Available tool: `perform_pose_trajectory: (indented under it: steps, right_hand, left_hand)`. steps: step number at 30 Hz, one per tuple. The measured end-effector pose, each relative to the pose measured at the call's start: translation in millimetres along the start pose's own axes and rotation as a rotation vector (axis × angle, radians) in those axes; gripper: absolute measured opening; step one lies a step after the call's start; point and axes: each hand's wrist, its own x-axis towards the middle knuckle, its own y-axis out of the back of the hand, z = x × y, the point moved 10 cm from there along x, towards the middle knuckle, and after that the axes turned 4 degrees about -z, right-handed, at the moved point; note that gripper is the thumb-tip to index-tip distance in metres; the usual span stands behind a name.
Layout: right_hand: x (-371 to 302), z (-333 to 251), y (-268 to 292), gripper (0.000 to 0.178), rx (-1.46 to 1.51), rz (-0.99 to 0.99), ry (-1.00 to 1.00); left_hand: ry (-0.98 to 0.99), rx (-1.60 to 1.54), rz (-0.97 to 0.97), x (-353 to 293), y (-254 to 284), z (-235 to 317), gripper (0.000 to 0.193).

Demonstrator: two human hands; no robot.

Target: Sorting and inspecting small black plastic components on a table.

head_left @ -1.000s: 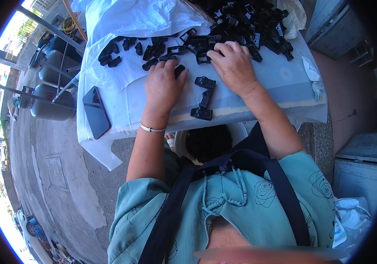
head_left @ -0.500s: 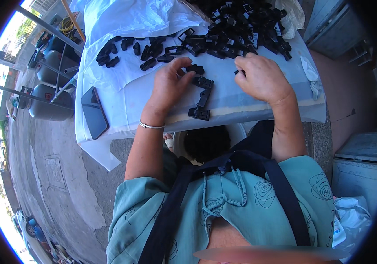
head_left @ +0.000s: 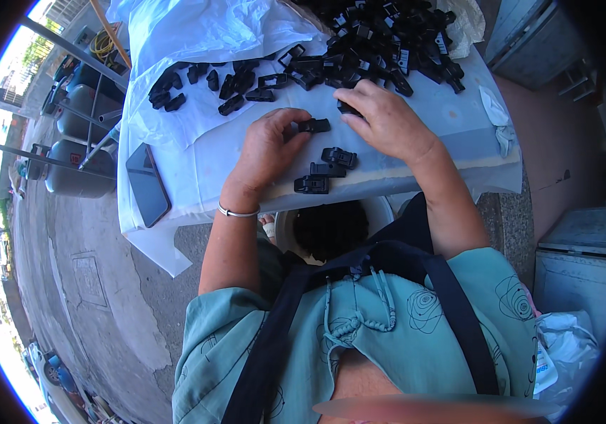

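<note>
At my far left, beyond the surface (head_left: 458,127), a grey tank (head_left: 80,167) lies on its side over the concrete. Just inside the surface's left edge is a dark phone (head_left: 147,187), lying flat at a slant. Above it, a crumpled white plastic sheet (head_left: 204,39) spreads over the far left part, and small loose black parts (head_left: 231,104) lie scattered along its near border.

My left hand (head_left: 269,145), with a bracelet (head_left: 238,213) at the wrist, is closed in a pinch: thumb and fingers grip the left end of a black piece (head_left: 316,126), whose other end sticks out to the right. Nearer to me, close to the front edge, three black units (head_left: 327,169) sit against one another in a slanting row; I cannot tell whether they are joined. Below that edge, a pale bucket (head_left: 381,218) holds a dark mass.

My right hand (head_left: 391,124) is curled, its thumb and fingers gripping another black part (head_left: 347,107), mostly hidden by them, a little apart from my left hand. Beyond it, a big heap of black parts (head_left: 374,42) covers the far side. Near the right edge lies a crumpled white cloth (head_left: 495,109), and past that stands a grey cabinet (head_left: 575,272).
</note>
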Motion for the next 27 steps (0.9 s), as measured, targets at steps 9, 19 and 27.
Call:
perform_pose_trajectory:
  steps: [9,19,27]
  right_hand:
    - [-0.1,-29.3,-15.4,0.030,0.198,0.087,0.178]
    - [-13.9,-40.3,-22.9,0.025,0.169,0.043,0.171]
    - [-17.7,-31.8,-32.2,0.031,0.128,0.008,0.161]
  left_hand:
    - [-0.011,0.070,-0.032,6.1,-6.0,4.9,0.043]
    - [-0.043,0.067,-0.012,3.1,0.5,10.2,0.036]
    - [-0.181,0.549,0.408,4.1,55.3,10.9,0.028]
